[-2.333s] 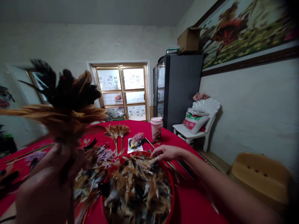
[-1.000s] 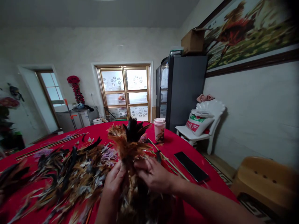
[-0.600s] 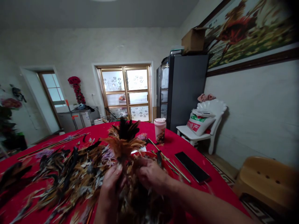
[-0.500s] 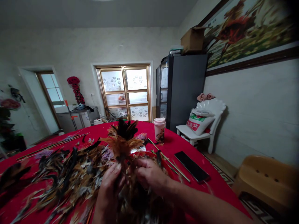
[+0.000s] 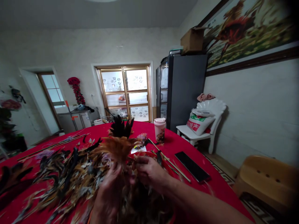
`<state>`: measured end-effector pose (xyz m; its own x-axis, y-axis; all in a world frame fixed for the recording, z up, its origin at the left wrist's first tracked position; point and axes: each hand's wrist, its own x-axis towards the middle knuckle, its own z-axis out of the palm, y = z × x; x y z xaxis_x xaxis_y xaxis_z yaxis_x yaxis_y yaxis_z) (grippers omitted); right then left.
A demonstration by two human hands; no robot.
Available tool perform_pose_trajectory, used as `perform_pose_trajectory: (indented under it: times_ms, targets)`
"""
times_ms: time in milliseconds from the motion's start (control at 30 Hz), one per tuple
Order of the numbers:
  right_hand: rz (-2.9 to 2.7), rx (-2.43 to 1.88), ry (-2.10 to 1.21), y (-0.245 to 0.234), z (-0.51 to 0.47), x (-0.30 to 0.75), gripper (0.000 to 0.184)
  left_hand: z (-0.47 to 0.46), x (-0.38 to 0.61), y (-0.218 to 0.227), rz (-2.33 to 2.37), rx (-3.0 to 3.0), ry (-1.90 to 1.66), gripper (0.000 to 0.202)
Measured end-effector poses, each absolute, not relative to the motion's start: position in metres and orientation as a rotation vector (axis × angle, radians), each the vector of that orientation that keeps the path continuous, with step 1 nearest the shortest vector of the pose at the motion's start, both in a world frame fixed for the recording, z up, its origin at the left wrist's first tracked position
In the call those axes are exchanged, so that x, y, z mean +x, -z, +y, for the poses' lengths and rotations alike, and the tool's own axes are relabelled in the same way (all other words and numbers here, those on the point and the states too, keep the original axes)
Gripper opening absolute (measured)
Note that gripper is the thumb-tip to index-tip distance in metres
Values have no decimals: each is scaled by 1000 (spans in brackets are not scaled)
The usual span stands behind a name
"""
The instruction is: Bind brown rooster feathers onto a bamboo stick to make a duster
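Both my hands work at one feather bundle (image 5: 118,147), brown and orange with black tips, in the lower middle of the view. My left hand (image 5: 109,186) grips it from below. My right hand (image 5: 150,172) presses its fingers against the bundle's right side. Long feathers hang down below my hands, and the bundle's core is hidden by my fingers. Behind my right hand shows the rim of a red basin (image 5: 142,156). A heap of loose brown and black feathers (image 5: 65,174) lies on the red tablecloth left of my left hand.
Thin bamboo sticks (image 5: 170,163) and a black phone (image 5: 192,166) lie right of the basin. A pink-lidded paper cup (image 5: 159,129) stands behind it. A white chair (image 5: 193,130) holding a sack, a tan stool (image 5: 266,177) and a dark refrigerator (image 5: 187,87) stand to the right.
My left hand has brought the bundle from the left to the middle, and my right hand has left the basin to join it. The bundle now leans a little left and sits lower.
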<state>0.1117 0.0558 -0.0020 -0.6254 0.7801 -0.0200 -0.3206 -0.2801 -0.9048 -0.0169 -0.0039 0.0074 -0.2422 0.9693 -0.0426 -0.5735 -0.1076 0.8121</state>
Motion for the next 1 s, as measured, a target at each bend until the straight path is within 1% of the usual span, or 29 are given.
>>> perform_pose_trajectory:
  times_ms: [67,167,233,267,333,467,600,667,767,833,1000]
  targets:
    - [-1296,-615,-1888,2,57,113,26,-7,-16,-8,893,632,-1622,30]
    - [-1390,-599,-1805,0,59,116,28,-10,-14,-7,839,649,-1588,18]
    - [-1372,-565,-1865,-1,59,117,29,-11,-15,-3,789,655,-1578,11]
    - [-1341,-554,-1902,-1,58,118,28,-11,-15,-1,783,649,-1579,10]
    - [-1295,-565,-1925,-1,58,118,26,-11,-15,2,803,623,-1586,12]
    - [-1336,-647,-1836,1,60,118,17,-9,-13,3,804,618,-1569,11]
    - [-1383,-659,-1818,1,61,118,24,-8,-8,2,797,681,-1503,14]
    - [-1407,-675,-1796,2,60,118,24,-8,-7,4,835,646,-1523,15]
    - [-1435,-680,-1770,3,61,118,18,-8,-9,9,1032,452,-1611,28]
    - [-1450,-678,-1755,4,62,117,14,-8,-11,12,1106,371,-1636,33]
    - [-1451,-702,-1742,7,66,113,17,-10,-13,12,1004,450,-1616,23]
